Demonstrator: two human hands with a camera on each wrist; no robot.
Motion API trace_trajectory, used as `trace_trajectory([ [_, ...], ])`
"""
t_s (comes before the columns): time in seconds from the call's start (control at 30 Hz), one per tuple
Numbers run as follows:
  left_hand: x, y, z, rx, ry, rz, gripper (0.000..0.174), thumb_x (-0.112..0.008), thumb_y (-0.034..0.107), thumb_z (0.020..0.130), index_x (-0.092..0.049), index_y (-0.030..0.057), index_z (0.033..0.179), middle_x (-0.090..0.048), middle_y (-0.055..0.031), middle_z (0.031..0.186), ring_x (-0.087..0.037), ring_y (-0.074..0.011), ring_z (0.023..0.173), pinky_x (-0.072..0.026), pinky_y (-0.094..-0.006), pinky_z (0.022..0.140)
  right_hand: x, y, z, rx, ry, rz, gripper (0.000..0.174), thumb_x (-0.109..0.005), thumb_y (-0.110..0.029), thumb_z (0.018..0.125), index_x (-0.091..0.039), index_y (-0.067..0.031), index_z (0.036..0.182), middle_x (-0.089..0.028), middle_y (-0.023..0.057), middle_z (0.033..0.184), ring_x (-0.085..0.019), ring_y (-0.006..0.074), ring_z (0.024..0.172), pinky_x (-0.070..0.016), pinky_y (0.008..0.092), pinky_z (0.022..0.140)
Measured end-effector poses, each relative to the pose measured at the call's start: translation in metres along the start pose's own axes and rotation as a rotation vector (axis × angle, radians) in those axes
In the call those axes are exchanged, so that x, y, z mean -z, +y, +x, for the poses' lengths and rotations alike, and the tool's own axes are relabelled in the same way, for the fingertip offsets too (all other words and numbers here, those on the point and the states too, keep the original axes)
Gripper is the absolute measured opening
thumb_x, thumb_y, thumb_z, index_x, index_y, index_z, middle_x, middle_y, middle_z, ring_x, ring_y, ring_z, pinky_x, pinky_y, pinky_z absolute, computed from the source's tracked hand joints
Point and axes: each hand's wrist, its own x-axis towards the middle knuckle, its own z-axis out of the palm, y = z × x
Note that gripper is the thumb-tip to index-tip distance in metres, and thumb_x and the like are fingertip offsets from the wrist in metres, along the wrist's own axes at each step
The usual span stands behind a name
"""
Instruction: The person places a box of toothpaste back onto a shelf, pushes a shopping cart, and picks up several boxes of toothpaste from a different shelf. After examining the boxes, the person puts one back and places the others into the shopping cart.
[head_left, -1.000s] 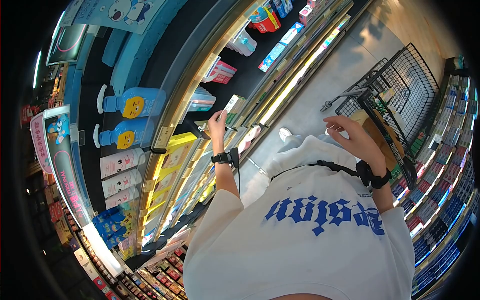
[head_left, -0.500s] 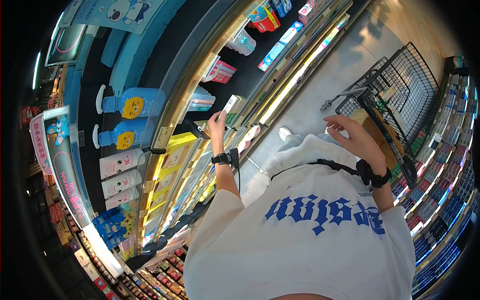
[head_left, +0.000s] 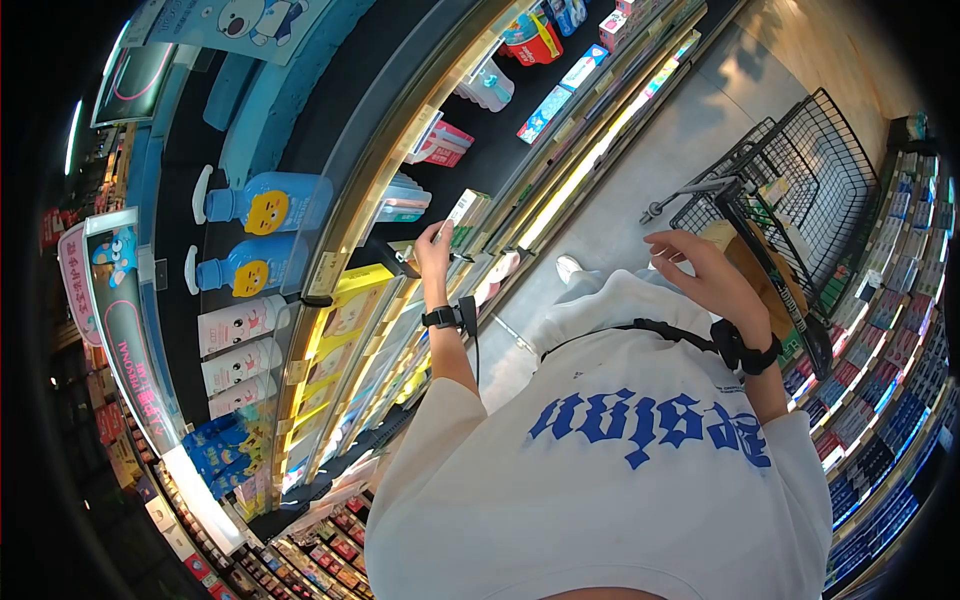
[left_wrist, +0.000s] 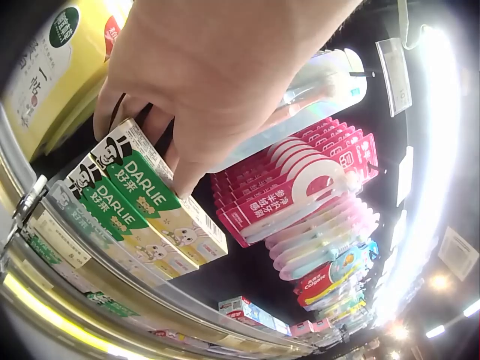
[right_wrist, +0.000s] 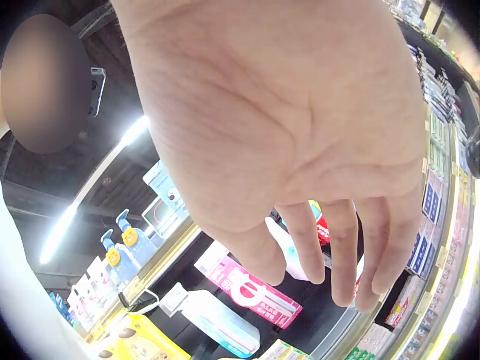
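Observation:
Reaching to the shelf in the head view, the left hand (head_left: pixel 434 262) holds the end of a small toothpaste box (head_left: pixel 463 208). In the left wrist view the thumb and fingers of this hand (left_wrist: pixel 202 75) pinch the top green, white and yellow box (left_wrist: pixel 161 191). It lies among like boxes (left_wrist: pixel 112 214) behind a clear shelf edge. The right hand (head_left: pixel 712 280) hangs in the air before the body, empty, with fingers loosely bent. In the right wrist view its palm (right_wrist: pixel 292 127) and loose fingers show, with nothing held.
Pink toothbrush packs (left_wrist: pixel 289 184) and a clear pack (left_wrist: pixel 315 86) hang beside the boxes. Blue pump bottles (head_left: pixel 270 205) stand left of the left hand. A black wire cart (head_left: pixel 835 150) with a brown bag (head_left: pixel 745 265) stands right, before another stocked shelf (head_left: pixel 890 330).

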Motion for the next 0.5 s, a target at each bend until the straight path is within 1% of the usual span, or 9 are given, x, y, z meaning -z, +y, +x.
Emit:
trace_trajectory([
  [0.33,0.0009,0.0010,0.0001,-0.027,-0.014,0.008,0.047,-0.076,0.039,0.096,-0.076,-0.0037,0.116,-0.078,-0.0138,0.102,-0.071,-0.0182,0.095,-0.0536,-0.0315,0.087,-0.0002,-0.0001,0.0000,-0.013,-0.006,0.016,0.032,-0.065,-0.013,0.102,-0.063,-0.0017,0.132,-0.071,0.0128,0.112,-0.069,0.0214,0.102,-0.0563,0.0329,0.087],
  [0.4,0.0003,-0.0008,0.0001,-0.031,-0.014,0.002,0.047,-0.076,0.039,0.096,-0.076,-0.0037,0.116,-0.078,-0.0137,0.102,-0.071,-0.0180,0.095,-0.0536,-0.0314,0.087,0.0001,0.0012,0.0007,0.000,0.004,0.016,0.034,-0.066,-0.021,0.102,-0.066,-0.0005,0.130,-0.071,0.0159,0.117,-0.072,0.0240,0.102,-0.0579,0.0332,0.082],
  [0.5,0.0004,0.0001,-0.0002,-0.031,-0.016,0.002,0.047,-0.076,0.039,0.096,-0.076,-0.0036,0.116,-0.078,-0.0135,0.102,-0.070,-0.0176,0.094,-0.0535,-0.0313,0.087,-0.0006,0.0013,0.0006,0.009,0.015,0.026,0.034,-0.066,-0.021,0.102,-0.066,-0.0009,0.130,-0.071,0.0155,0.116,-0.072,0.0239,0.102,-0.0580,0.0332,0.083],
])
